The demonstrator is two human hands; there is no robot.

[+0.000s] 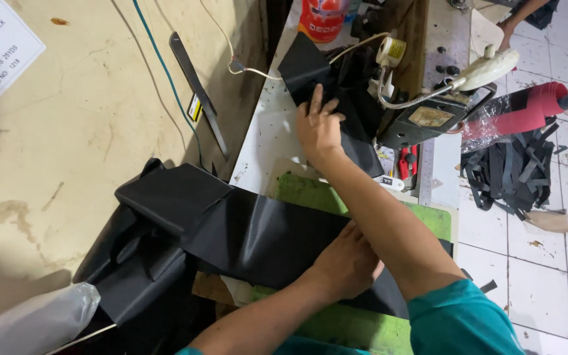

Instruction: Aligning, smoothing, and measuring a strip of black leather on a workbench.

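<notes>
My right hand [319, 128] reaches far forward and presses on a piece of black fabric [307, 66] beside the sewing machine [428, 118], fingers laid over the cloth. My left hand [346, 263] is close to my body and grips a long, wide strip of black fabric [251, 233] that runs across the green mat [310, 194]. My right forearm crosses above the left hand. The strip's left end folds over a heap of more black fabric [142, 269] hanging off the table edge.
A white table [267, 131] holds the machine, a gooseneck lamp [488, 69], red-handled snips [407, 161] and a red-orange container [323, 18]. Black strips [511, 167] and a red roll [537, 108] lie on the tiled floor. Another person's hand [509, 25] is at top right.
</notes>
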